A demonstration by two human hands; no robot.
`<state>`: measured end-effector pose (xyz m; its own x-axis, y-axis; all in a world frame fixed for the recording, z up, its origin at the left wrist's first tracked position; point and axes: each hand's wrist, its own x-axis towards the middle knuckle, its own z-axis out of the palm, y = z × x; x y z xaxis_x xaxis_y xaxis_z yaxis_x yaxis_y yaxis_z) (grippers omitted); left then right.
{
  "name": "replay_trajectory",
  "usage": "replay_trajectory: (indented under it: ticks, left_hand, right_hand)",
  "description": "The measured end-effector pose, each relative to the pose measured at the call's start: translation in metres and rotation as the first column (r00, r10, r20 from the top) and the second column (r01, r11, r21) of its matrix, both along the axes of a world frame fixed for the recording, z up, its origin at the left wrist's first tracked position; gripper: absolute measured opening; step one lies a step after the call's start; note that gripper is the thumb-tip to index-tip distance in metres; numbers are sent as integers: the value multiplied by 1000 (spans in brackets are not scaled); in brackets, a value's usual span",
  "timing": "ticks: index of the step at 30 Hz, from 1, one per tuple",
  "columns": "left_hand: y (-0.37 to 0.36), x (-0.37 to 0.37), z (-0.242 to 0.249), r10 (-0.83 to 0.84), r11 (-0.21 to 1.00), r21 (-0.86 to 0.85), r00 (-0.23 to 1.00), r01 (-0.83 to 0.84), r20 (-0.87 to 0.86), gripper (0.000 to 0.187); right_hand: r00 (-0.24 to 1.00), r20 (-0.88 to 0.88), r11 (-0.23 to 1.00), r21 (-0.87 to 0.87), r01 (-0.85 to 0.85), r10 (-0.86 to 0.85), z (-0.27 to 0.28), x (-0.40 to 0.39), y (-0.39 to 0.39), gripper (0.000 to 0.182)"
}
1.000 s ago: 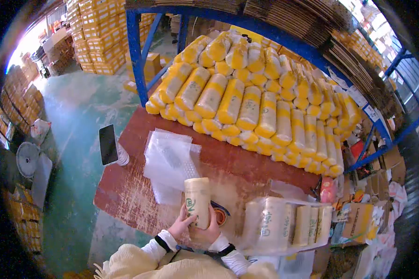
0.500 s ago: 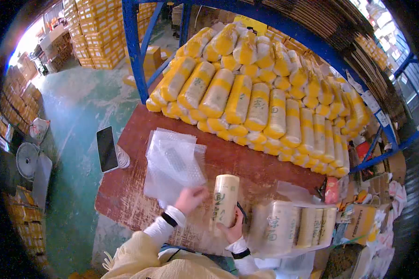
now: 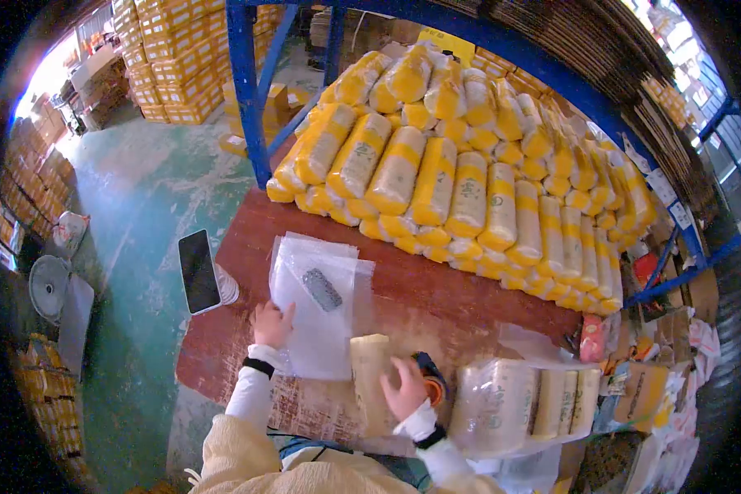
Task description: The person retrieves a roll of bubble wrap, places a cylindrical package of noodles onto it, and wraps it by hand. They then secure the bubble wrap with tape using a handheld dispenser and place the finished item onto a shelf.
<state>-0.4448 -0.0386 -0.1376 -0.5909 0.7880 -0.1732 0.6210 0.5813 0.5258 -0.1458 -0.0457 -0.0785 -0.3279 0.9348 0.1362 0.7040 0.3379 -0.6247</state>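
My left hand (image 3: pixel 272 325) lies at the left edge of a stack of clear bubble-wrap bags (image 3: pixel 321 337), fingers apart. In front of me a cream paper-wrapped cylinder (image 3: pixel 369 370) stands on the red-brown worn table (image 3: pixel 251 354). My right hand (image 3: pixel 407 390) is open beside it, thumb and fingers spread, fingertips close to its right side. A tape dispenser (image 3: pixel 433 380) with a dark frame sits just behind the right hand, partly hidden by it. To the right, several similar cylinders (image 3: pixel 558 403) stand together in clear plastic wrap.
Yellow-and-cream wrapped rolls (image 3: pixel 469 193) are piled high along the table's far side, under a blue metal rack (image 3: pixel 249 90). A phone (image 3: pixel 198 272) stands at the table's left edge. Cartons (image 3: pixel 638 395) and loose packaging crowd the right side.
My left hand has moved left and up, onto the bags' left edge. The right hand has loosened from the cylinder, which now stands lower and slightly left in view.
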Motion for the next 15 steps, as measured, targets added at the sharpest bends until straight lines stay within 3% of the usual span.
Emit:
replay_trajectory:
  ticks: [1, 2, 4, 5, 6, 7, 9, 10, 12, 13, 15]
  left_hand:
    - [-8, 2, -9, -41, 998, -63, 959, 24, -281, 38]
    - [-17, 2, -15, -110, 994, -27, 913, 108, -393, 35]
    - [-31, 5, -19, -213, 961, 12, 768, 276, -605, 30]
    - [-34, 4, -29, -364, 920, 30, 881, 390, -302, 27]
    - [-34, 6, -40, -492, 866, -16, 846, 500, -203, 28]
    - [-34, 11, -50, -606, 795, -47, 790, 604, -98, 29]
    - [-44, 24, -72, -490, 847, 88, 835, 523, -248, 33]
    - [-44, 28, -64, -423, 885, 148, 895, 441, -140, 34]
    - [-47, 36, -46, -284, 938, 238, 953, 253, 104, 38]
    - [-47, 34, -38, -219, 959, 243, 929, 147, 298, 40]
    - [-47, 28, -27, -75, 980, 190, 758, -65, 648, 45]
  right_hand:
    - [999, -20, 999, -32, -26, 25, 6, -15, 21, 37]
    - [998, -40, 997, -60, -53, 50, 9, -30, 44, 37]
    - [991, -25, 987, 100, -125, 128, -7, -71, 93, 36]
    - [981, -29, 977, 95, -189, 192, -28, -93, 119, 36]
    - [966, -35, 963, 93, -252, 256, -46, -116, 142, 37]
    - [947, 71, 947, 49, -317, 313, -51, -139, 159, 42]
    - [884, 251, 916, -30, -399, 394, -63, -181, 181, 57]
    - [872, 366, 933, 25, -360, 326, -52, -194, 176, 65]
    - [834, 432, 939, -135, -316, 342, -59, -210, 181, 61]
    - [775, 483, 913, -204, -352, 407, -57, -215, 184, 57]
    - [632, 560, 844, -352, -405, 536, -50, -222, 190, 49]
